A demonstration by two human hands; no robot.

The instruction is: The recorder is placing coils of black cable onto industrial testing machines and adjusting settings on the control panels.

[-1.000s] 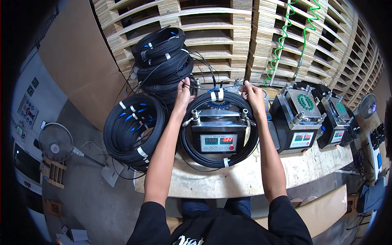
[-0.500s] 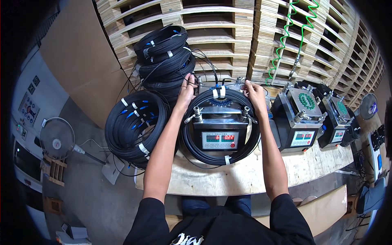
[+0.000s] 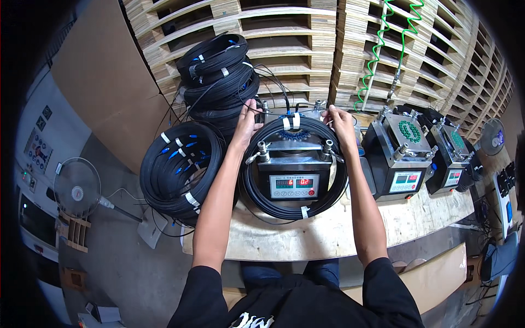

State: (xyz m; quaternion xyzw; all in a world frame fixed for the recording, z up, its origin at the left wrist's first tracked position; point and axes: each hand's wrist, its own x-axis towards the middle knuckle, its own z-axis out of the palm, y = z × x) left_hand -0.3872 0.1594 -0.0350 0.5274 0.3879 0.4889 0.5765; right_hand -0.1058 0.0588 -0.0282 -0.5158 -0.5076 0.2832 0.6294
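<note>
A coil of black cable (image 3: 245, 176), wrapped with white tape, rests tilted around the front of a metal-topped machine (image 3: 299, 203) with a lit red display. Beside the coil's upper left rim is my left hand (image 3: 247, 127), its fingers stretched upward and thumb apart, with a thin loose cable passing by the fingers. At the upper right rim, my right hand (image 3: 342, 127) has its fingertips pinched at a thin black cable end; the exact grip is small and partly hidden. Blue connectors (image 3: 290, 113) sit near the white tape at the coil's top, behind which a ring of dark blue parts shows.
Left of the machine stand a large cable coil (image 3: 150, 177) with blue connectors and a stack of coils (image 3: 188, 98). Two similar machines (image 3: 402, 156) with green-ringed tops are on the right. Wooden pallets (image 3: 279, 44) rise behind; a fan (image 3: 77, 191) stands at left.
My left hand has shifted slightly left, away from the machine's back, and its thumb now stands further out. The right hand and the coil are almost unmoved. The red display reading differs.
</note>
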